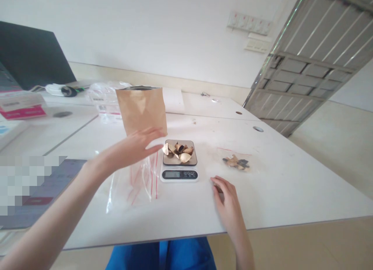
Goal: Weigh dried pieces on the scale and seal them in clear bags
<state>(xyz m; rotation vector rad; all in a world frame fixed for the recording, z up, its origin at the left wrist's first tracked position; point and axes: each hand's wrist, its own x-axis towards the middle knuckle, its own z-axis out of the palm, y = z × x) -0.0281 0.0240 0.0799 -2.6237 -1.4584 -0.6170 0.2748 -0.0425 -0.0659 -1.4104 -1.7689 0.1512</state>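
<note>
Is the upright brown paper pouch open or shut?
Open: the brown paper pouch shows its top edges parted around a dark gap. Whether anything is inside, I cannot tell.

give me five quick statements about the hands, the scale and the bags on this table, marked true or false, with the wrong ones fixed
1. The brown and cream pieces sit on the scale. True.
2. The brown paper bag lies flat on its side. False: it stands upright, beyond the scale and to its left.
3. The left hand is to the left of the pieces on the scale. True.
4. The right hand is touching the scale. False: it is apart from the scale, to its right.
5. A clear bag with brown and dark bits inside lies right of the scale. True.
</note>
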